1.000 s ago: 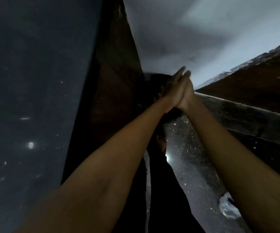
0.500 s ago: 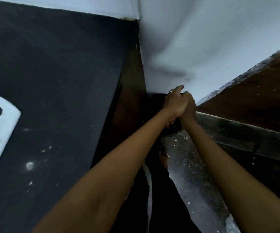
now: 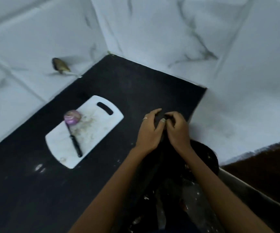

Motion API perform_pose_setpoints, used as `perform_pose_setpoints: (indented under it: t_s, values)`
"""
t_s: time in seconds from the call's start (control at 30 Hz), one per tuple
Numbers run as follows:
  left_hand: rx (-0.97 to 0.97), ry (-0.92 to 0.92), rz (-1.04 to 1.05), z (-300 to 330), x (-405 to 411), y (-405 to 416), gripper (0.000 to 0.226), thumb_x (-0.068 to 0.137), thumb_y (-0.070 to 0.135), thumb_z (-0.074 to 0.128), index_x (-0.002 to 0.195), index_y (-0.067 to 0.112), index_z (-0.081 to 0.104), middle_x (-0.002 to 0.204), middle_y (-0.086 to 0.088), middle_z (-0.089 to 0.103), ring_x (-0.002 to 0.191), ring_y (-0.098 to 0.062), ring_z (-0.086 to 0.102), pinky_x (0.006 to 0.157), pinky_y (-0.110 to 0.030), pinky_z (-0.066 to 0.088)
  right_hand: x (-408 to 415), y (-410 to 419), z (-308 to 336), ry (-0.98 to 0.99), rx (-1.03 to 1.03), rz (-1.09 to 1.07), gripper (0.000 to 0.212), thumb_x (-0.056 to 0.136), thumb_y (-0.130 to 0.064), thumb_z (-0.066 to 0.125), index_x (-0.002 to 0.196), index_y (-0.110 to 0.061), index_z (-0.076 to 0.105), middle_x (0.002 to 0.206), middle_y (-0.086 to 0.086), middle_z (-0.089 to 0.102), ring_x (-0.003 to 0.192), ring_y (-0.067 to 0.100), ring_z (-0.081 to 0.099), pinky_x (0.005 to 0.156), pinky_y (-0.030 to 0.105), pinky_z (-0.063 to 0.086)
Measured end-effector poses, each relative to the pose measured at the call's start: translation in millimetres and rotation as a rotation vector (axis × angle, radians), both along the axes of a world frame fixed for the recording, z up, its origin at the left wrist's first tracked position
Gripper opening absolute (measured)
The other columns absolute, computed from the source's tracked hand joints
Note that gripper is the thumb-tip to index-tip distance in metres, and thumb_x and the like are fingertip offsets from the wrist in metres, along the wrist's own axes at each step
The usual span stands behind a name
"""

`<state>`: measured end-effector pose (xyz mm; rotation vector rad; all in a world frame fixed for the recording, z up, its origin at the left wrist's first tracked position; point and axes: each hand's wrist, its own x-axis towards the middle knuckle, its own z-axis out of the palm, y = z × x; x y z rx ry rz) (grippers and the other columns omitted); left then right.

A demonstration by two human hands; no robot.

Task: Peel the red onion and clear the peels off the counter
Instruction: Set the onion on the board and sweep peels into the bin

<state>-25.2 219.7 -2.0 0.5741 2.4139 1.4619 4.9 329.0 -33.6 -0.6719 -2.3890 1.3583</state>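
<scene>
The counter (image 3: 135, 84) is black with a few pale flecks, and the cutting board (image 3: 92, 130) on it is white (smeared with faint brownish marks). The peeled onion (image 3: 72, 117) is purple, the knife (image 3: 74, 142) black, and the wall tiles (image 3: 161, 31) white with grey marble veins.

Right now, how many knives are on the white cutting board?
1. A black-handled knife lies along the white plastic cutting board, its tip touching the peeled purple-red onion. Nothing visible suggests another, though the picture is blurry.

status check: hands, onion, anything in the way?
Left hand and right hand together past the counter edge, fingers curled, contents unclear. Peeled red onion on cutting board, knife beside it. Nothing blocking.
</scene>
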Motion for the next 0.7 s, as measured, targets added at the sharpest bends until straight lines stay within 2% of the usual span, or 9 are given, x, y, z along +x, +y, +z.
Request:
perform_pose_setpoints:
  t_s: [0.1,0.2,0.33,0.37,0.43,0.5,0.7]
  values:
    - [0.066,0.070,0.166,13.8,-13.0,-57.2,0.039,0.095,0.025,0.052,0.134,0.023,0.049,0.132,0.005,0.051,0.119,-0.008,0.051,0.103,-0.032,0.043,-27.3,-58.2,18.9,0.111,0.009,0.184,0.024,0.091,-0.006,0.048,0.109,-0.009,0.063,0.108,0.009,0.061,0.102,0.022,0.056,0.075,0.000,0.031]
    - [0.102,0.076,0.323,20.4,-23.3,-108.5,0.037,0.095,0.024,0.051,0.132,0.025,0.050,0.130,0.007,0.051,0.116,-0.009,0.052,0.099,-0.030,0.046,-52.7,-111.2,30.4,0.111,0.025,0.359,0.024,0.089,-0.003,0.050,0.109,-0.008,0.063,0.108,0.011,0.061,0.100,0.023,0.056,0.073,0.001,0.032]
    - [0.085,0.095,0.524,21.2,-35.8,-161.5,0.038,0.096,0.021,0.051,0.134,0.020,0.049,0.135,0.003,0.052,0.120,-0.013,0.050,0.102,-0.035,0.043,-76.7,-168.7,36.4,0.082,0.053,0.535,0.022,0.089,-0.004,0.052,0.108,-0.005,0.063,0.107,0.013,0.060,0.101,0.025,0.056,0.075,0.005,0.034]
    - [0.073,0.098,0.569,20.4,-39.7,-171.1,0.038,0.096,0.020,0.051,0.134,0.018,0.050,0.135,0.002,0.053,0.121,-0.014,0.049,0.103,-0.034,0.042,-81.4,-179.9,35.6,0.065,0.065,0.582,0.021,0.089,-0.005,0.052,0.108,-0.004,0.062,0.107,0.014,0.060,0.101,0.027,0.056,0.077,0.008,0.036]
    - [0.039,0.095,0.644,18.3,-47.0,-184.4,0.038,0.095,0.017,0.051,0.133,0.016,0.051,0.133,-0.001,0.055,0.122,-0.015,0.049,0.101,-0.027,0.040,-89.4,-197.7,31.6,0.029,0.111,0.653,0.019,0.089,-0.007,0.051,0.106,-0.004,0.060,0.105,0.016,0.059,0.099,0.029,0.056,0.081,0.025,0.043]
    - [0.009,0.091,0.711,14.5,-53.5,-193.2,0.039,0.094,0.015,0.052,0.133,0.016,0.050,0.129,-0.005,0.056,0.119,-0.017,0.050,0.098,-0.025,0.038,-95.1,-211.5,29.8,-0.013,0.173,0.727,0.019,0.087,-0.008,0.053,0.105,-0.005,0.059,0.105,0.014,0.059,0.099,0.028,0.056,0.083,0.033,0.045]
    - [-0.082,0.081,0.843,-3.1,-78.9,-209.1,0.040,0.094,0.011,0.048,0.134,0.013,0.050,0.134,-0.006,0.054,0.125,-0.020,0.044,0.103,-0.028,0.035,-117.8,-226.5,26.9,-0.036,0.266,0.898,0.025,0.087,-0.015,0.055,0.111,-0.011,0.058,0.111,0.008,0.060,0.103,0.022,0.055,0.086,0.030,0.046]
